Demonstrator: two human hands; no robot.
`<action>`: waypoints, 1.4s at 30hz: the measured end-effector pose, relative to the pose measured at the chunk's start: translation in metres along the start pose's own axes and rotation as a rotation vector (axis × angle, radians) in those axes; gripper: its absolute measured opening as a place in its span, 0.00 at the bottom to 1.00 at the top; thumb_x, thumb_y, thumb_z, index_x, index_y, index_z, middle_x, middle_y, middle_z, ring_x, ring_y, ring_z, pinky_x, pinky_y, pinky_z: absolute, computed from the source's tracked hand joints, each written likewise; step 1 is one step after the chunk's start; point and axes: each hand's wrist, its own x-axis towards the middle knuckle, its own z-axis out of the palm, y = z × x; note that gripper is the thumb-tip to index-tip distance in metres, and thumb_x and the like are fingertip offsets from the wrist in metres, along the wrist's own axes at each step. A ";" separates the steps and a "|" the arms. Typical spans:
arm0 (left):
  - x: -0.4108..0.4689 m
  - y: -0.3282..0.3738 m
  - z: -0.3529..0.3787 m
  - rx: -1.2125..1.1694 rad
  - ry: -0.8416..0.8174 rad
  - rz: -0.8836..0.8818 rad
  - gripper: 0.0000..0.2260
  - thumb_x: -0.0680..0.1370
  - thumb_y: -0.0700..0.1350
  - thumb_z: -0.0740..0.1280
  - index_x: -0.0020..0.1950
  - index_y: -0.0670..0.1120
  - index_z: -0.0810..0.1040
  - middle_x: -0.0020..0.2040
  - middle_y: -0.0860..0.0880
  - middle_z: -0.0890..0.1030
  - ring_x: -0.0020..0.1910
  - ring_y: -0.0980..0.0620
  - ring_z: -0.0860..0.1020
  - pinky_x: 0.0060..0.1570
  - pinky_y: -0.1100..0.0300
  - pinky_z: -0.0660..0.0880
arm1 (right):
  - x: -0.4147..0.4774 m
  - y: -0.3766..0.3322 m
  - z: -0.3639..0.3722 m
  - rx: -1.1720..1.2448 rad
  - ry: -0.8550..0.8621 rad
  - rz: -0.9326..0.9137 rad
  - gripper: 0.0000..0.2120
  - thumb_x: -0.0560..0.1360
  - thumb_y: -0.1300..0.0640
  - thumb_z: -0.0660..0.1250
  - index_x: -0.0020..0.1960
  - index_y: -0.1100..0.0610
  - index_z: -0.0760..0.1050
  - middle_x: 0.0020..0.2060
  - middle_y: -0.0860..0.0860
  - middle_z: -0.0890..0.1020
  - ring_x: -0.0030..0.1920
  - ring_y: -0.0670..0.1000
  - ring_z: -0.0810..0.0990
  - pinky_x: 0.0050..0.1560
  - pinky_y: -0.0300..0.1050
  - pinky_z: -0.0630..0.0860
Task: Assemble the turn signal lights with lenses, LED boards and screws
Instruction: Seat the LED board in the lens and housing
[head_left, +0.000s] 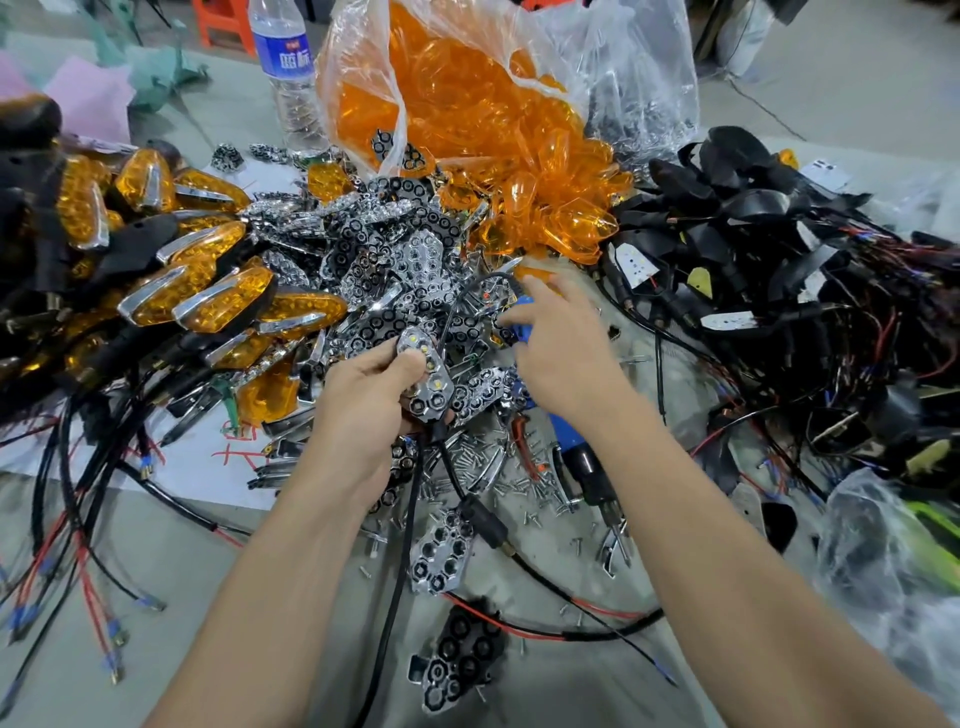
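My left hand (371, 402) grips a turn signal housing with a chrome honeycomb reflector (428, 376) in it, lit LEDs showing, its black cable hanging down toward me. My right hand (558, 343) reaches forward with fingers spread over the parts pile, its fingertips near an orange lens (532, 273); it holds nothing that I can see. A blue and black electric screwdriver (574, 457) lies under my right wrist. Loose screws (519, 486) are scattered in front of it. Chrome reflectors (374, 254) are heaped in the middle.
Finished amber signals (208, 291) are stacked at left. A clear bag of orange lenses (467, 104) stands behind the pile, with a water bottle (285, 67) beside it. Black housings with wires (753, 249) fill the right side. Loose reflectors (441, 558) lie near me.
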 end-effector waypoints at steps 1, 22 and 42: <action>0.000 0.000 -0.001 -0.013 -0.001 -0.001 0.08 0.84 0.42 0.67 0.58 0.43 0.85 0.60 0.40 0.84 0.61 0.37 0.81 0.55 0.39 0.82 | 0.007 -0.002 0.002 -0.055 -0.029 -0.034 0.18 0.78 0.62 0.68 0.65 0.48 0.83 0.82 0.56 0.61 0.82 0.60 0.54 0.81 0.61 0.54; 0.005 0.007 -0.019 -0.083 0.048 -0.020 0.09 0.84 0.39 0.65 0.61 0.37 0.80 0.61 0.31 0.81 0.43 0.43 0.82 0.35 0.55 0.82 | -0.037 0.001 -0.018 -0.011 -0.259 -0.110 0.15 0.75 0.59 0.75 0.57 0.42 0.83 0.81 0.47 0.64 0.83 0.50 0.54 0.81 0.49 0.41; 0.015 0.002 -0.029 0.052 0.110 0.024 0.06 0.82 0.41 0.68 0.50 0.46 0.85 0.57 0.39 0.85 0.52 0.39 0.84 0.59 0.30 0.79 | -0.075 0.097 -0.054 0.204 -0.144 0.314 0.18 0.73 0.63 0.76 0.58 0.46 0.84 0.47 0.41 0.85 0.47 0.36 0.81 0.49 0.33 0.78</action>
